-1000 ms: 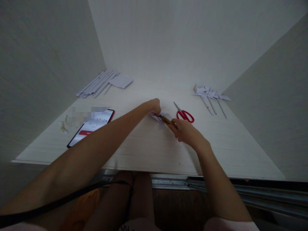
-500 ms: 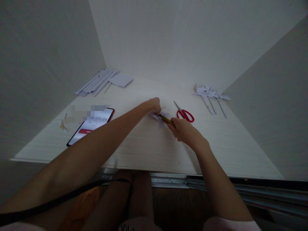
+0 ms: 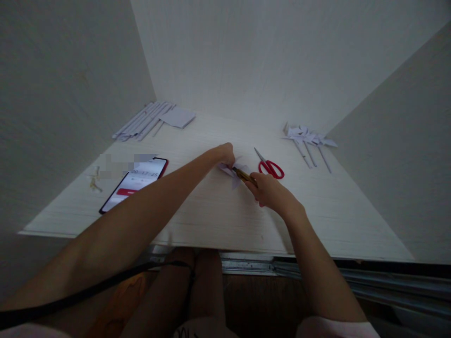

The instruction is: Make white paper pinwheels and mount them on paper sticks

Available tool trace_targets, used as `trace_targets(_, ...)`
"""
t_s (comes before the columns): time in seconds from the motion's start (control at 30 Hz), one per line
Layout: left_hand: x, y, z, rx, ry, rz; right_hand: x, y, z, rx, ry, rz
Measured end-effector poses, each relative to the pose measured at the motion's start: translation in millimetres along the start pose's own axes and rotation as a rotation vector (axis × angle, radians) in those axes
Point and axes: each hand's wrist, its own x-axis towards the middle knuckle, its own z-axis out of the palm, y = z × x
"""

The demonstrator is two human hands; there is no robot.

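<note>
My left hand (image 3: 226,154) is closed, pinching a small white paper pinwheel (image 3: 237,182) at the middle of the tabletop. Its folded blades stick out below and beside my fingers. Wrapped round a slim yellow tool with a dark tip (image 3: 244,175) is my right hand (image 3: 269,191). The tool's tip meets the pinwheel's centre, close by my left fingertips. Whether it is a knife or pliers I cannot make out. Just beyond my right hand lie red-handled scissors (image 3: 270,167), blades pointing away to the left.
Several finished paper pinwheels on sticks (image 3: 306,138) lie at the back right. Rolled paper sticks (image 3: 141,123) and a stack of paper squares (image 3: 178,117) are at the back left. A phone (image 3: 136,183) shows a timer, beside small yellowish bits (image 3: 94,182). Walls enclose three sides.
Almost nothing differs. Both hands stay at the pinwheel with the yellow tool at its centre; the view has shifted very slightly.
</note>
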Motion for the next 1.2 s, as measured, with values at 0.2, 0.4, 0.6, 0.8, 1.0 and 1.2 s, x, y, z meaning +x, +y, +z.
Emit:
trace_targets(0.2,-2.1,-1.5,-0.7,-0.057,0.023,-0.025,-0.7,14.3,6.1,0.260,-0.006,0.011)
trace_targets(0.4,-1.5,-9.6,2.1,-0.180,0.056,-0.017,-10.7,32.1,2.5,1.049,0.238,0.050)
trace_targets(0.6,-14.0,-20.7,8.0,-0.335,0.183,0.167,-9.3,32.8,8.9,1.433,0.395,0.037)
trace_targets(0.8,-36.8,-27.8,10.6,-0.347,0.455,0.379,-3.1,26.9,4.4,1.439,0.432,0.066)
trace_targets(1.0,-49.2,-32.8,11.8,-0.442,0.509,0.399,4.6,19.5,-1.5,1.481,0.502,-0.030)
trace_targets(1.2,-53.8,-34.9,13.1,-0.509,0.497,0.369,3.6,7.6,-5.1,1.487,0.468,-0.089)
